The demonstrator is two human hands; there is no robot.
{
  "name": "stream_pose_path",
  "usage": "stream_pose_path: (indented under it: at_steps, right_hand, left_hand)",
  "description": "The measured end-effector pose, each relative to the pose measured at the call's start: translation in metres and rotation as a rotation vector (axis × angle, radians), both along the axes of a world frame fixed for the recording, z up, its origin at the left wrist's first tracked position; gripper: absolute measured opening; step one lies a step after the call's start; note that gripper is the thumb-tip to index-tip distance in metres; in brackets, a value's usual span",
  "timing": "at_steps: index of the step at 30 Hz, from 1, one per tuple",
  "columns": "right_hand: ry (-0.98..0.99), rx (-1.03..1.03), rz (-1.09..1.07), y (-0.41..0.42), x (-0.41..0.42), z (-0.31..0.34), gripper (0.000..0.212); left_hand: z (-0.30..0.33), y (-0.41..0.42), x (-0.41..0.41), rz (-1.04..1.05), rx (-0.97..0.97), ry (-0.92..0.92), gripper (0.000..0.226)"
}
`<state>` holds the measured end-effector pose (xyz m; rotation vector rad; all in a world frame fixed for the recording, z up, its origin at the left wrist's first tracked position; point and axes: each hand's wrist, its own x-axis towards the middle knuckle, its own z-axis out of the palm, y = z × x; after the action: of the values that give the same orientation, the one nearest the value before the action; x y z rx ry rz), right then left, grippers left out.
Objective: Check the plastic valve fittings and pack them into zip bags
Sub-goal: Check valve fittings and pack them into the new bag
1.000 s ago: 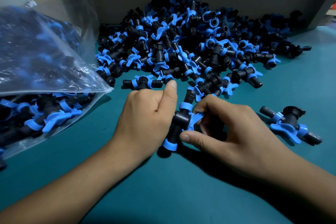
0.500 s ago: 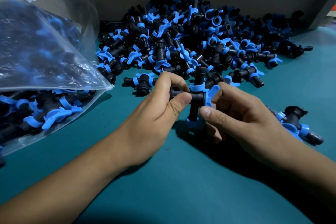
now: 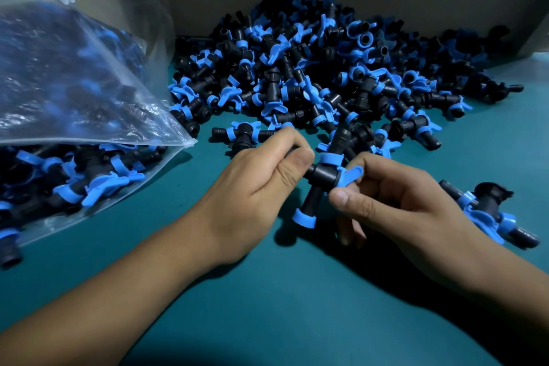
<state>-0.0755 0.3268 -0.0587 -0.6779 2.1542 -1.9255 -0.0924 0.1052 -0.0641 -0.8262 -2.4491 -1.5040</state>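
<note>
Black-and-blue valve fitting (image 3: 323,175) held mid-frame, just above the teal table (image 3: 297,306), gripped from both sides. Left hand (image 3: 255,187) curled round one black stub, thumb and forefinger clamping it. Right hand (image 3: 395,205) pinching the blue lever (image 3: 350,177) between thumb and forefinger, other fingers tucked under. Lower stub with blue ring (image 3: 304,218) pointing down toward the table, not touching as far as visible.

Judged step: inspection, likely a lever-turn check. To do it well:
- keep left grip fixed on the stub, turn only the lever, feel for full smooth travel
- roll the body to see all blue rings seated, no cracks or missing caps
- keep it clear of the pile (image 3: 326,68) in upper centre so nothing snags

Zip bag (image 3: 89,92) at left of frame, already well filled, mouth facing right toward the hands; short reach for a pass. One loose fitting (image 3: 490,211) lying at right, just beside the right wrist; whether reject or next in line, cannot tell. Worth keeping checked and unchecked parts on separate sides.
</note>
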Motion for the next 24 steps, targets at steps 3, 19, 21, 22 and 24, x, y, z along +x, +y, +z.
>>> stream_pose_path:
  at_steps: [3, 19, 21, 22, 24]
  right_hand:
    - [0.022, -0.012, -0.023, 0.0005, -0.0010, -0.0017, 0.040]
    - [0.098, 0.074, -0.034, 0.0029, -0.0044, -0.0080, 0.027]
    - [0.093, 0.079, -0.023, 0.0025, -0.0034, -0.0081, 0.026]
    - [0.093, 0.081, -0.021, 0.0018, -0.0024, -0.0078, 0.024]
    - [0.085, 0.059, -0.015, -0.0003, -0.0008, -0.0079, 0.024]
  left_hand:
    - [-0.0014, -0.0010, -0.0003, -0.073, 0.152, -0.156, 0.031]
    - [-0.0010, -0.0027, -0.0081, -0.046, 0.185, -0.302, 0.030]
    - [0.0011, -0.0026, -0.0074, -0.060, 0.213, -0.303, 0.031]
    - [0.0021, -0.0021, -0.0066, -0.065, 0.222, -0.302, 0.032]
    - [0.0034, -0.0007, -0.0047, -0.063, 0.254, -0.295, 0.034]
